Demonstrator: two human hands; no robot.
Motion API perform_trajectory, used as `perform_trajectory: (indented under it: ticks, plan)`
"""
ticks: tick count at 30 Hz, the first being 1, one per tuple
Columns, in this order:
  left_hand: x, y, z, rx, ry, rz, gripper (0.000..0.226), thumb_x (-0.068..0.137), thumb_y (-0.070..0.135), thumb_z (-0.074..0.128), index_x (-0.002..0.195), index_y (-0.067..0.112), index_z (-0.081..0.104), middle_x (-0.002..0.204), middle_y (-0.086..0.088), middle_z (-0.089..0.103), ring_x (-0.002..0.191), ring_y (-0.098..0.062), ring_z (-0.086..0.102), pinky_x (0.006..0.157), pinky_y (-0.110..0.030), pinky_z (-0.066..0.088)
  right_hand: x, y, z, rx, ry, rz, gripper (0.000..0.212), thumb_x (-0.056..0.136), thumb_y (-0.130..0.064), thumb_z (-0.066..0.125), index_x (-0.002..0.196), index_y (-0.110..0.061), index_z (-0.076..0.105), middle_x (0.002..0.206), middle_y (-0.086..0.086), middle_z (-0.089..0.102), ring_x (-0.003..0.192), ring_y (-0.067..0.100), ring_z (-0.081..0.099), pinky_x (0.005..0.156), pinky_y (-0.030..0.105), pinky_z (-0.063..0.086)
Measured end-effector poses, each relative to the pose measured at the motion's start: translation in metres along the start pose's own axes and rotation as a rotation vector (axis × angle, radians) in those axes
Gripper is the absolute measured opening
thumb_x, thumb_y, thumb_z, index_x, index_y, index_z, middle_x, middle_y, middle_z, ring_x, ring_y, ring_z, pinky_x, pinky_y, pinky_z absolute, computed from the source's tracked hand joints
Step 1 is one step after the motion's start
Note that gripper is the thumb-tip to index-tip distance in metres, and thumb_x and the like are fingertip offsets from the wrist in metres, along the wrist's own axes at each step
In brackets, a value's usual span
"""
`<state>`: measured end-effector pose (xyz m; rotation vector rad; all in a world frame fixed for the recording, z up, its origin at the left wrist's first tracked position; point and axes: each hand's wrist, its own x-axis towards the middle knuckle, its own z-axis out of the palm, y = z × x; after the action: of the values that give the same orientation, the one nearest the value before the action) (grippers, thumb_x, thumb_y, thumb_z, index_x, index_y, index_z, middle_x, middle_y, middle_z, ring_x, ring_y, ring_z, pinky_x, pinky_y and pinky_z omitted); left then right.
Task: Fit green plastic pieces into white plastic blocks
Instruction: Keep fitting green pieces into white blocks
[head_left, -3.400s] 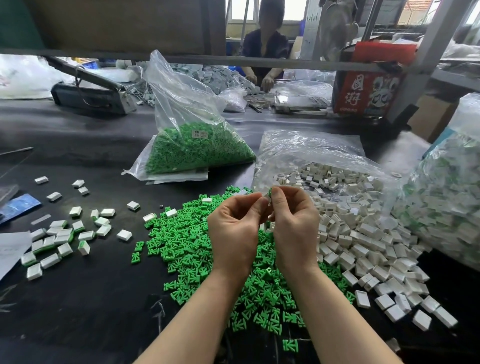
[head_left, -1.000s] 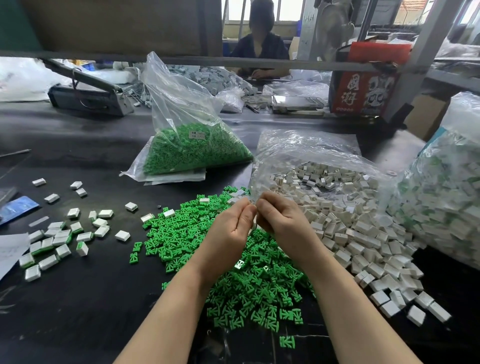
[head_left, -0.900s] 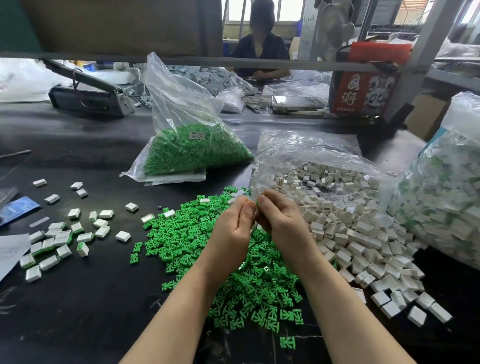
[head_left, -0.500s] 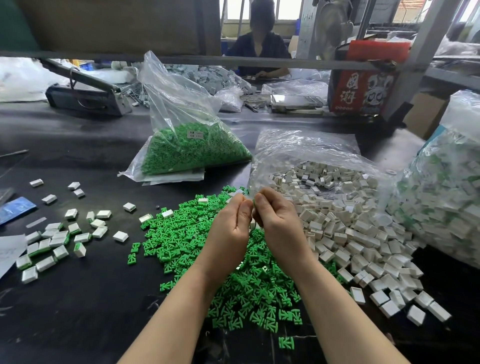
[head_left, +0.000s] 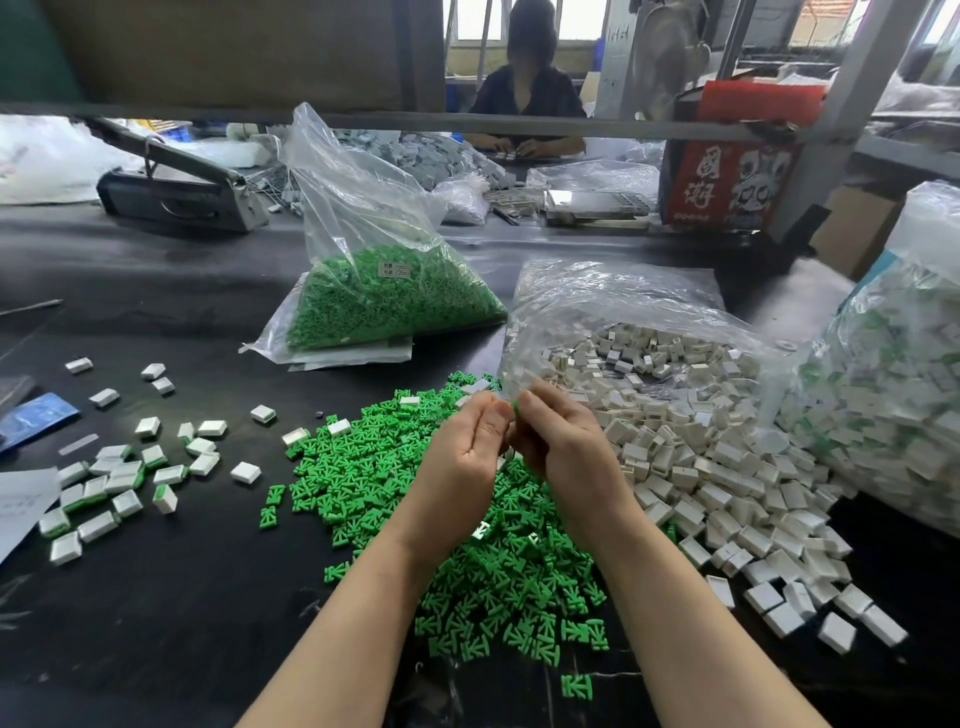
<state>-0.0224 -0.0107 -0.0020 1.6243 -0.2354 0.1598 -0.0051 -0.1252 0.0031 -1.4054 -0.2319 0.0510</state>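
My left hand (head_left: 467, 457) and my right hand (head_left: 558, 447) meet fingertip to fingertip above a loose pile of green plastic pieces (head_left: 467, 561). A small green piece (head_left: 515, 406) shows between the fingertips, pinched by my right hand. A sliver of a white block (head_left: 501, 462) peeks out between the palms, held by my left fingers. A heap of white blocks (head_left: 727, 467) spills from a clear bag to the right. Fitted white-and-green blocks (head_left: 114, 483) lie scattered at the left.
A clear bag of green pieces (head_left: 384, 296) stands behind the pile. A large bag of fitted blocks (head_left: 893, 395) fills the right edge. A blue packet (head_left: 36, 421) and paper (head_left: 21, 504) lie at far left. Another person (head_left: 527, 98) works across the black table (head_left: 156, 597).
Both hands have stayed together over the green pile, shifting only slightly as the fingers work the piece. The view has drifted a little.
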Motion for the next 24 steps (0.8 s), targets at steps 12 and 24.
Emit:
perform_trajectory:
  ticks: [12,24]
  plan:
    - [-0.001,0.006,0.002,-0.042,-0.002,0.018,0.047,0.098,0.040,0.042,0.107,-0.005,0.053,0.107,-0.034,0.056,0.100,-0.042,0.058,0.099,-0.065,0.039,-0.001,0.003,0.006,-0.125,0.123,-0.151,0.035,0.098,-0.019,0.047,0.063,-0.027,0.052,0.058,-0.012,0.043,0.060,0.011,0.038,0.059,0.037,0.032]
    - [-0.001,0.007,-0.006,0.146,-0.065,0.103,0.040,0.099,0.039,0.038,0.093,0.003,0.054,0.081,-0.008,0.054,0.077,-0.025,0.050,0.082,-0.057,0.045,0.000,-0.004,-0.004,-0.199,-0.056,-0.140,0.030,0.101,-0.006,0.047,0.072,-0.013,0.049,0.062,-0.005,0.043,0.061,0.011,0.039,0.059,0.029,0.034]
